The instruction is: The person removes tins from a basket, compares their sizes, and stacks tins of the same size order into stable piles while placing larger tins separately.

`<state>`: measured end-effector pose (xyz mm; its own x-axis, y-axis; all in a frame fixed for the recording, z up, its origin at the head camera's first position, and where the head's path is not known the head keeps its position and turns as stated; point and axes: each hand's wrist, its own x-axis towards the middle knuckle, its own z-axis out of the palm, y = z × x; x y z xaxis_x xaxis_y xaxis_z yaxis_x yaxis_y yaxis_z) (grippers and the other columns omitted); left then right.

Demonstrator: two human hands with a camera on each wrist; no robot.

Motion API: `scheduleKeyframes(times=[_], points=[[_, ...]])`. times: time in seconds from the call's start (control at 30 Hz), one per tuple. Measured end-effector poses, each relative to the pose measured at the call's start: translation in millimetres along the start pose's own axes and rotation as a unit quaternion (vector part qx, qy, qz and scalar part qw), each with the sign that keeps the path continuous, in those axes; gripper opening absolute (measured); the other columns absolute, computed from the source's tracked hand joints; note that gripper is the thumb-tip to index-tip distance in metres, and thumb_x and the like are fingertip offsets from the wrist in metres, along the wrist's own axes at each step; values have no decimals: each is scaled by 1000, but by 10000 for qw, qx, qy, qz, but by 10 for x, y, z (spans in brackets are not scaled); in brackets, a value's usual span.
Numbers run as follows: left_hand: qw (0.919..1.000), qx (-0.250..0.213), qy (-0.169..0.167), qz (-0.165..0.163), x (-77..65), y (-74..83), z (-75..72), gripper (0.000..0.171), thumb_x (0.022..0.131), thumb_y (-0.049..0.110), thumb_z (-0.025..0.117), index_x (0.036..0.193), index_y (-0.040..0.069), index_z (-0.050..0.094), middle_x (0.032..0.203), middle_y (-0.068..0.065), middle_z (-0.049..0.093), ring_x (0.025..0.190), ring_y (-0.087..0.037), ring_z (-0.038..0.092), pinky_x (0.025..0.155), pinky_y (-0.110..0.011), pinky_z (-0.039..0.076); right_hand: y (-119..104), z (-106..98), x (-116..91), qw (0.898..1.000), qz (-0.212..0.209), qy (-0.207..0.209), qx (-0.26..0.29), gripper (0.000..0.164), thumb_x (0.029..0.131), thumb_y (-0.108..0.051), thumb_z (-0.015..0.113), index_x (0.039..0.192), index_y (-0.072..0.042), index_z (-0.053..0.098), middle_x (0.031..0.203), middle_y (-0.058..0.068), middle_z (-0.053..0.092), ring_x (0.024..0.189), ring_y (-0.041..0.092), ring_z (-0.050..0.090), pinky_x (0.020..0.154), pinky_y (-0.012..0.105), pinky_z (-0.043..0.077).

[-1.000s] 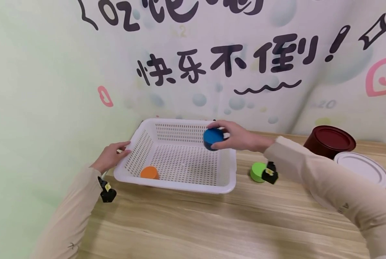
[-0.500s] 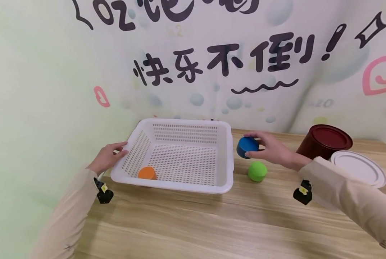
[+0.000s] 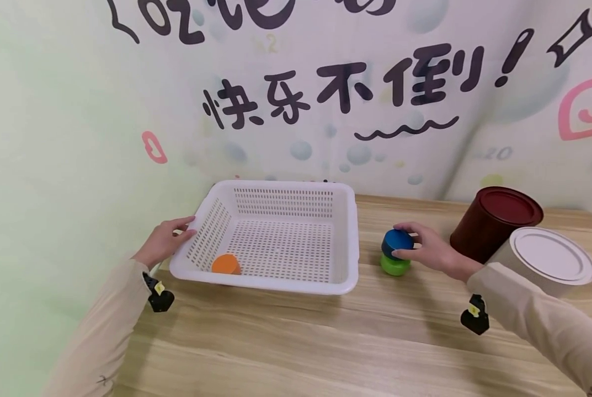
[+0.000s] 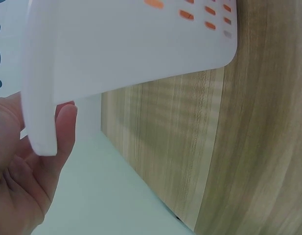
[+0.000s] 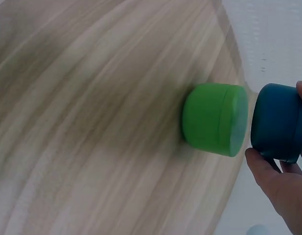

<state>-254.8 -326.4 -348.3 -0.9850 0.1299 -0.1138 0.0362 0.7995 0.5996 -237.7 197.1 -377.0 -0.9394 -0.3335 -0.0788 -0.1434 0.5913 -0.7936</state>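
My right hand [image 3: 432, 251] pinches a blue round tub [image 3: 397, 244] between thumb and fingers. Right below it, a green round tub [image 3: 394, 267] of similar size stands on the wooden table. A narrow gap separates the two in the right wrist view, where the blue tub [image 5: 277, 122] is tilted sideways with the camera, facing the green tub [image 5: 214, 119]. With my left hand [image 3: 163, 241] I grip the left rim of a white perforated basket [image 3: 276, 284]; thumb and fingers lie on either side of the rim [image 4: 40, 88]. An orange round tub [image 3: 225, 264] lies in the basket's near left corner.
Right of my right hand stand a dark red can [image 3: 494, 220] and a white lidded can [image 3: 544, 264], partly behind my right forearm. A printed cloth wall [image 3: 286, 149] rises behind the table [image 3: 296, 342], and a pale green wall [image 3: 62, 165] borders the left side.
The blue tub has come out from above the basket, moving right in my right hand, then down over the green tub. My left hand has stayed on the basket rim.
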Motion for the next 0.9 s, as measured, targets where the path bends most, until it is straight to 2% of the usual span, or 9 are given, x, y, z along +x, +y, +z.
scheduleKeyframes(times=[0.23,0.6,0.9], points=[[10000,-42,-13,32,1,7,8,51,92,17,48,136,-1,29,112,-24,45,85,-29,51,66,-27,46,99,43,-41,10000,64,6,27,64,81,-25,65,130,3,34,132,27,31,114,48,33,88,54,36],[9999,-96,16,100,1,-9,0,52,92,17,48,136,-3,29,111,-25,46,84,-29,53,66,-28,47,96,75,-63,10000,24,15,37,64,81,-23,65,131,1,32,132,26,29,115,48,31,88,53,36],[9999,-68,39,106,-12,-1,3,51,92,16,48,135,-3,29,110,-24,46,82,-27,52,64,-27,46,85,56,-74,9998,-221,0,-18,67,81,-24,65,132,3,30,132,27,30,116,47,32,90,55,34]])
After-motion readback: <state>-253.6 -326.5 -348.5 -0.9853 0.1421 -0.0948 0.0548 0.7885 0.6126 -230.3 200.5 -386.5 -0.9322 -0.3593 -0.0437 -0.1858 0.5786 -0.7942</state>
